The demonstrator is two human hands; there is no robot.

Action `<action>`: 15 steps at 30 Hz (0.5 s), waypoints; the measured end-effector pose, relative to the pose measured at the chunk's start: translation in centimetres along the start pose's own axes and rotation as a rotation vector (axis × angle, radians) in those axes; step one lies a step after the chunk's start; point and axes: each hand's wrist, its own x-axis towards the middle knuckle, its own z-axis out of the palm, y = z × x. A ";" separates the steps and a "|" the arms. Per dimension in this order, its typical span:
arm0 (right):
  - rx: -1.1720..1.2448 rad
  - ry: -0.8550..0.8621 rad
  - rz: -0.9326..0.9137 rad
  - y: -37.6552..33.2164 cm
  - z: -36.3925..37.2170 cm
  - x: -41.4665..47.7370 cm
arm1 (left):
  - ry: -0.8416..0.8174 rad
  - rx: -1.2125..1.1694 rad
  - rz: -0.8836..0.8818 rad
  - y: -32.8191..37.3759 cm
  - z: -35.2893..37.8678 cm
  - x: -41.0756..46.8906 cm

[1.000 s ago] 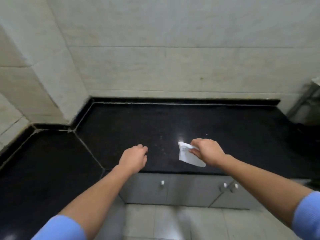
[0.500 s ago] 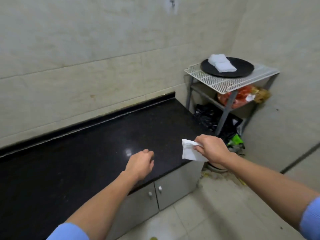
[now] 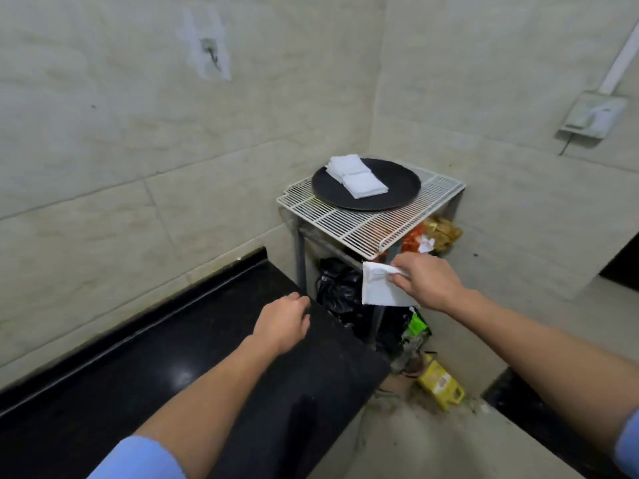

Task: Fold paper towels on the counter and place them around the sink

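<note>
White paper towel (image 3: 378,288): folded to a small rectangle, held in the air past the end of the counter (image 3: 173,357), just in front of the wire rack (image 3: 352,223); it rests on nothing.
Right hand (image 3: 427,281): thumb and curled fingers pinch the towel's right edge; the rest of the sheet hangs free to the left.
Left hand (image 3: 281,321): over the counter's end, fingers loosely curled, holding nothing; contact with the stone cannot be told.
Risk, unfolding: the pinch takes one edge only, so the layers may fall open in transit.
Risk, dropping: a black bag (image 3: 337,288) and floor litter, including a yellow packet (image 3: 439,385), lie below; a slip would probably soil the towel.
Risk, placement: a stack of folded towels (image 3: 356,176) fills the left part of the black tray (image 3: 397,188); a careless set-down there could skew it.
Obstruction: the rack's near edge lies between hand and tray, so the towel likely needs lifting over it.
Sink: not in view.
Surroundings: a wall hook (image 3: 211,51) on the tiles; a switch box (image 3: 593,117) at far right.
</note>
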 end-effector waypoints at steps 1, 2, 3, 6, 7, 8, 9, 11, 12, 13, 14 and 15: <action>0.006 0.033 0.018 1.0 -0.7 1.4 | 0.014 -0.012 0.015 0.1 -0.4 2.0; 0.016 0.063 0.035 2.1 -1.4 2.8 | 0.025 -0.029 0.027 0.3 -0.8 3.8; 0.026 0.090 0.046 3.4 -1.8 4.1 | 0.029 -0.040 0.039 0.6 -1.0 5.6; 0.049 0.121 0.082 6.9 -2.8 8.3 | 0.036 -0.033 0.074 1.2 -1.3 10.1; 0.056 0.139 0.085 7.9 -3.1 9.6 | 0.042 -0.034 0.071 1.3 -1.3 11.5; 0.063 0.157 0.083 9.0 -3.3 11.0 | 0.051 -0.043 0.062 1.4 -1.3 12.9; 0.061 0.172 0.077 10.0 -3.4 12.5 | 0.060 -0.057 0.051 1.5 -1.2 14.3; 0.038 0.182 0.064 12.0 -3.5 15.6 | 0.089 -0.087 0.032 1.7 -1.0 17.1; 0.035 0.176 0.053 13.1 -3.3 17.2 | 0.105 -0.090 0.022 1.9 -0.9 18.6; 0.043 0.164 0.036 14.1 -3.1 18.9 | 0.123 -0.083 0.006 2.0 -0.8 20.2; 0.056 0.152 0.013 15.2 -2.9 20.6 | 0.147 -0.071 -0.016 2.2 -0.7 21.8; 0.070 0.133 -0.012 16.3 -2.6 22.4 | 0.175 -0.061 -0.045 2.5 -0.7 23.4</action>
